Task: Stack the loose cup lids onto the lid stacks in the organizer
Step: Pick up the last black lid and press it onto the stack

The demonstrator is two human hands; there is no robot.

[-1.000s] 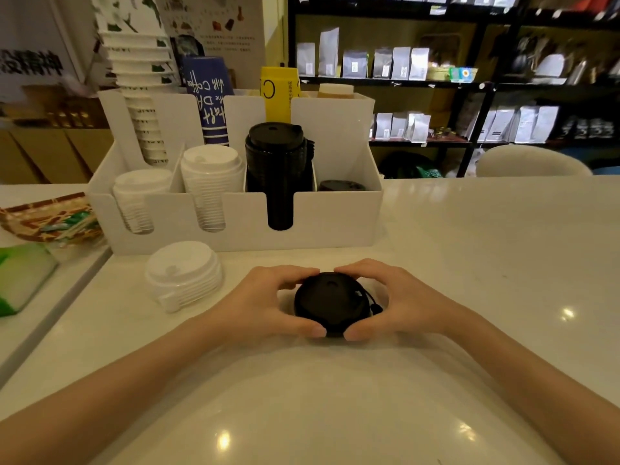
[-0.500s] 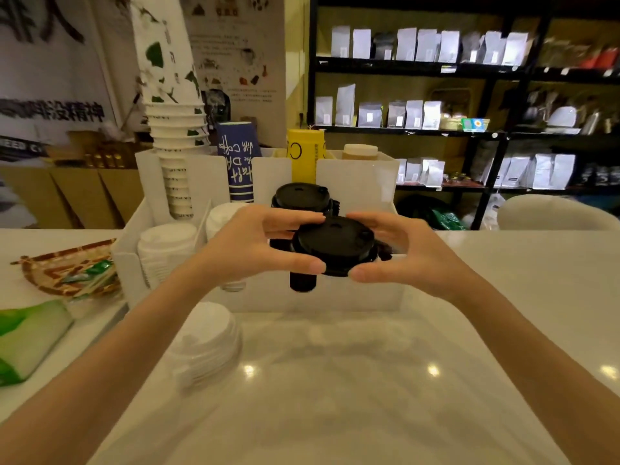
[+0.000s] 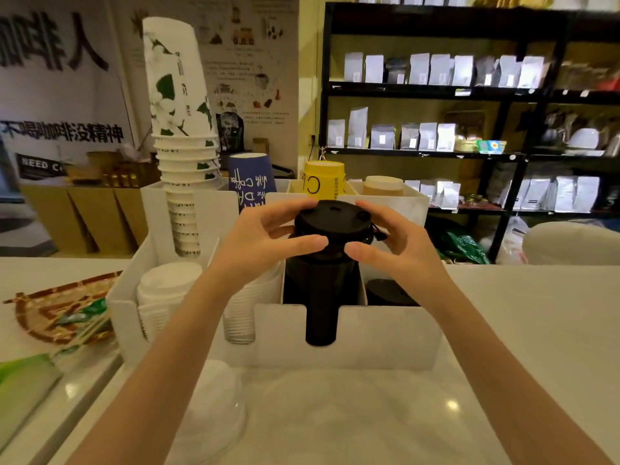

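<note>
Left hand (image 3: 265,238): at 12 o'clock, over the organizer; thumb and fingers clasp the left rim of the black lids (image 3: 333,220)
Right hand (image 3: 391,245): mirrors it from 1 o'clock; thumb in front, fingers curled over the far right rim; both hands grip the same lids
Black lids: small bundle held level, right on top of the black lid stack (image 3: 320,293); whether it sits fully on the stack or just above, cannot tell
Black lid stack: tall column in the organizer's third front slot, showing through the notch in the front wall
Organizer (image 3: 385,333): white box on the counter (image 3: 523,330), divided into compartments
White lid stacks (image 3: 164,290): two front slots at 10 to 11 o'clock; the second partly hidden by the left forearm
Short black pile (image 3: 389,292): rightmost front slot, low
Loose white lids (image 3: 214,401): on the counter at 7 o'clock, in front of the organizer, blurred
Paper cups (image 3: 183,156): tall stack in the back left compartment; blue cup (image 3: 251,177) and yellow cup (image 3: 323,179) beside it
</note>
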